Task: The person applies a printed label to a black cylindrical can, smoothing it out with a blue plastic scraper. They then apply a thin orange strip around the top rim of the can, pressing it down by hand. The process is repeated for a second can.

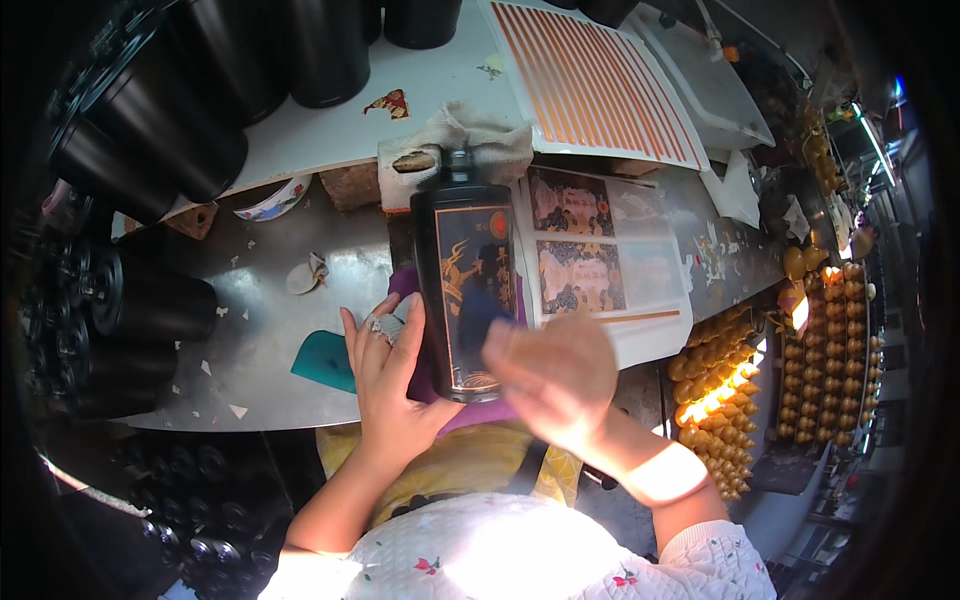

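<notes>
White floral shirt (400, 550) fills six o'clock, nearest my view. Centred ahead, I see the black bottle (455, 300), neck on pale cloth (505, 150) at twelve. Left hand (385, 375) spreads wide against its nine-o'clock side; right hand (560, 375), blurred at four, appears closed around a dark blue piece (480, 322). Teal sheet (325, 360), eight o'clock.

Bottle between our two hands, sheets to its right.
We have the bottle (464, 225) just right of our left hand (385, 375), our right hand (560, 380) on its other side, a cloth (495, 150) at its neck, printed sheets (582, 275) beyond, a scraper (323, 360) at left, containers (155, 295) farther left.
</notes>
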Motion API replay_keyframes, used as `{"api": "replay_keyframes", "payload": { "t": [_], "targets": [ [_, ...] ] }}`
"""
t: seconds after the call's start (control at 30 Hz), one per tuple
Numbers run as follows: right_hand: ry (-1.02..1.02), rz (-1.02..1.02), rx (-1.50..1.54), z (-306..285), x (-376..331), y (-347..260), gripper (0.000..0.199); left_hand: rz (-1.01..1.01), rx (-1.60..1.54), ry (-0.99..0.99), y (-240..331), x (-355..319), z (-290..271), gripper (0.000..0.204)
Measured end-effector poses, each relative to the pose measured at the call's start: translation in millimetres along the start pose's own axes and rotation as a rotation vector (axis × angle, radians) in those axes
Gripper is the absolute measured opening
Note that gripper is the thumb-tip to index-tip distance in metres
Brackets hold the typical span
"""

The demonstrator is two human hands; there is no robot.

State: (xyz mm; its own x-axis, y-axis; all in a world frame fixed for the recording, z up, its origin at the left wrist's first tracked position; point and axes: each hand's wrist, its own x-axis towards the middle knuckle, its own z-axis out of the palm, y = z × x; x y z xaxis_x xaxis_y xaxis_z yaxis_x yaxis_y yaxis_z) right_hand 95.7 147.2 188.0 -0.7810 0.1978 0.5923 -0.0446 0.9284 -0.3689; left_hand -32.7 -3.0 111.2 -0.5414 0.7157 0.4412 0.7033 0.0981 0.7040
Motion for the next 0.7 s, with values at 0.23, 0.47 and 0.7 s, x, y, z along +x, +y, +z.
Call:
{"api": "replay_keyframes", "payload": {
  "t": [0.23, 0.47, 0.7],
  "targets": [
    [0.148, -0.003, 0.058, -8, 9, -4, 0.04, -0.018, -0.028, 0.015, 0, 0, -1, 0.09],
    [-0.455, 0.0, 0.219, -16, 27, -14, 0.021, -0.023, -0.069, -0.007, -1, 2, -1, 0.105],
    [-0.05, -0.013, 0.165, -5, 111, 41, 0.017, -0.055, -0.071, -0.012, -2, 1, -5, 0.112]
  ]
}}
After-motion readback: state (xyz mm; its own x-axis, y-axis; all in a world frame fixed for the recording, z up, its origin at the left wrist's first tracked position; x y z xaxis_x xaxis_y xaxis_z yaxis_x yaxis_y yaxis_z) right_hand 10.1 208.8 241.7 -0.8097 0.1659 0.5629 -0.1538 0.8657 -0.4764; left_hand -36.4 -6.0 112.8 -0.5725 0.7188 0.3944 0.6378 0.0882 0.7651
